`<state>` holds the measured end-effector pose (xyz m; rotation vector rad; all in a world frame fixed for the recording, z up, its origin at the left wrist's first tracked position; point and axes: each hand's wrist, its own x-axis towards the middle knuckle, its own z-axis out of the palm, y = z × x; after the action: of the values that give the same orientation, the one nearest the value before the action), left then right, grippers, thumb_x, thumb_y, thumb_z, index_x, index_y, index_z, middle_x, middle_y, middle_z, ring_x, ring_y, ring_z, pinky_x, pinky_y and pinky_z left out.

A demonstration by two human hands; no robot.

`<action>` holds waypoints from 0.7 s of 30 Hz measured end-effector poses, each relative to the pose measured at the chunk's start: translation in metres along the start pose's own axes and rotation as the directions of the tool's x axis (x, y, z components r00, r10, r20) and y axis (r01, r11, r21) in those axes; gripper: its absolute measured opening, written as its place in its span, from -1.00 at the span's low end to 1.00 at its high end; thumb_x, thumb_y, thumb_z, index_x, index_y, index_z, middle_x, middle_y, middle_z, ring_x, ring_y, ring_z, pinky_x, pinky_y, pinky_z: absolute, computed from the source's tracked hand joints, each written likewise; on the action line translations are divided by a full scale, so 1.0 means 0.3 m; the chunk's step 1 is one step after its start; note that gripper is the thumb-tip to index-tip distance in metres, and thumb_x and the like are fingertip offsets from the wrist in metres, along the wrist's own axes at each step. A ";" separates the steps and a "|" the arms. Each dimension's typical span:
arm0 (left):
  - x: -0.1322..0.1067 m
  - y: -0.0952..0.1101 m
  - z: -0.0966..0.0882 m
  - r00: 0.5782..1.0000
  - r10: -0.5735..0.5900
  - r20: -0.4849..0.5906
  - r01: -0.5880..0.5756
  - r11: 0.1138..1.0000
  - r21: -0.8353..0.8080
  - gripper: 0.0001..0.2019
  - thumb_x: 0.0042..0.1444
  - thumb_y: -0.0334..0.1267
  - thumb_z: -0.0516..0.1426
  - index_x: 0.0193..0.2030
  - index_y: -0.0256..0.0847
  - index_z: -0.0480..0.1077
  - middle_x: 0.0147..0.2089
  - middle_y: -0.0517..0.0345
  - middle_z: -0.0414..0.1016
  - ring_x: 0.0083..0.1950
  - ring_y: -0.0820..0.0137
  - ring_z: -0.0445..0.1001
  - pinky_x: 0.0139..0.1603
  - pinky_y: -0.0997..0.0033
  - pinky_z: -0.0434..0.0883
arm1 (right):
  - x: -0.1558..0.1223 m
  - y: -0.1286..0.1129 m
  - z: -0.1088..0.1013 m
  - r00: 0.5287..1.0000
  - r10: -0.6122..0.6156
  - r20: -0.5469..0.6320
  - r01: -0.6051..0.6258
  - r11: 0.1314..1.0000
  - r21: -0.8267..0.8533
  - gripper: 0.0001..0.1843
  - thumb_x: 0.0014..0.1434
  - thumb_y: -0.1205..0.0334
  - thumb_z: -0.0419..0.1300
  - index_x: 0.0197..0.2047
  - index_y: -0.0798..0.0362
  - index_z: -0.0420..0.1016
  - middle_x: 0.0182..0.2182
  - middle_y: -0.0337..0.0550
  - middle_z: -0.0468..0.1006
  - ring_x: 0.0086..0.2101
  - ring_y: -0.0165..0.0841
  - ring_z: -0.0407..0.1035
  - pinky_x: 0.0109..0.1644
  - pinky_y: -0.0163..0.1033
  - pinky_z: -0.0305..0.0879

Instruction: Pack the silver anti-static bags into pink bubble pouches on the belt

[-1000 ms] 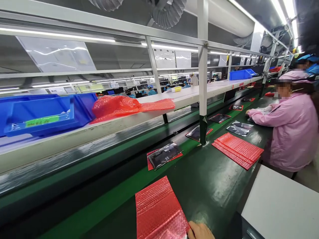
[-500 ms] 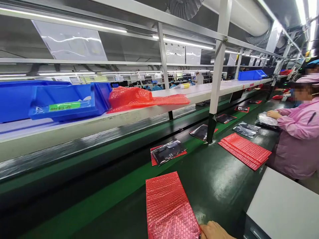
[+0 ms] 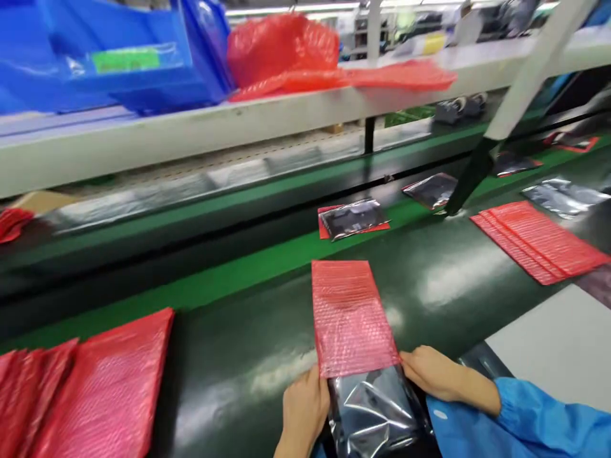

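A red bubble-wrap bag (image 3: 348, 315) lies on the dark green bench in front of me, its open end toward me. A shiny silver anti-static bag (image 3: 372, 410) sticks out of that end. My left hand (image 3: 303, 410) grips the left side where the silver bag meets the red bag's mouth, fingers closed on it. My right hand (image 3: 429, 372), in a blue sleeve, holds the right side at the same spot.
A stack of red bubble bags (image 3: 95, 388) lies at lower left, another stack (image 3: 539, 238) at right. Bagged items (image 3: 353, 218) ride the green conveyor strip. Blue bins (image 3: 119, 60) and red bags (image 3: 305, 57) sit on the white shelf. A post (image 3: 482, 159) stands to the right.
The view has tilted down and left. Both hands have come into view at the red bag's near end, and a silver bag now shows there.
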<state>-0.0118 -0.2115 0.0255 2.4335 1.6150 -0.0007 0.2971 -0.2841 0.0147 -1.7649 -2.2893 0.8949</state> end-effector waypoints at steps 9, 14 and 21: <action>-0.094 0.012 0.007 0.913 0.311 -0.263 -0.297 0.950 0.091 -0.76 0.20 -0.48 0.00 -0.43 -0.14 0.36 -0.56 0.16 0.48 -0.54 0.34 0.50 -0.46 0.41 0.31 | -0.053 0.000 -0.027 0.986 -0.056 0.155 0.045 0.996 0.073 -0.55 0.53 -0.01 -0.08 -0.28 0.00 0.46 -0.46 -0.18 0.47 -0.48 -0.33 0.39 -0.28 -0.22 0.33; -0.184 0.048 0.018 0.866 0.371 -0.336 -0.374 0.925 0.057 -0.76 0.20 -0.48 -0.02 -0.44 -0.12 0.28 -0.60 0.22 0.39 -0.58 0.37 0.43 -0.48 0.37 0.27 | -0.105 -0.032 -0.045 0.961 -0.047 0.272 0.029 0.997 0.072 -0.56 0.48 0.05 -0.16 -0.36 -0.01 0.35 -0.44 -0.10 0.52 -0.42 -0.26 0.46 -0.29 -0.20 0.20; -0.291 0.076 0.014 0.848 0.398 -0.350 -0.427 0.904 -0.006 -0.74 0.21 -0.47 -0.04 -0.48 -0.11 0.23 -0.62 0.24 0.32 -0.62 0.38 0.34 -0.54 0.34 0.18 | -0.204 -0.044 -0.036 0.898 -0.100 0.428 0.058 0.992 0.108 -0.56 0.46 0.10 -0.20 -0.36 0.00 0.33 -0.40 -0.02 0.59 -0.40 -0.22 0.50 -0.32 -0.18 0.12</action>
<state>-0.0251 -0.3001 0.0362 2.7749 1.1269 0.5795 0.3098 -0.3378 0.0460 -1.5414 -2.4968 1.4799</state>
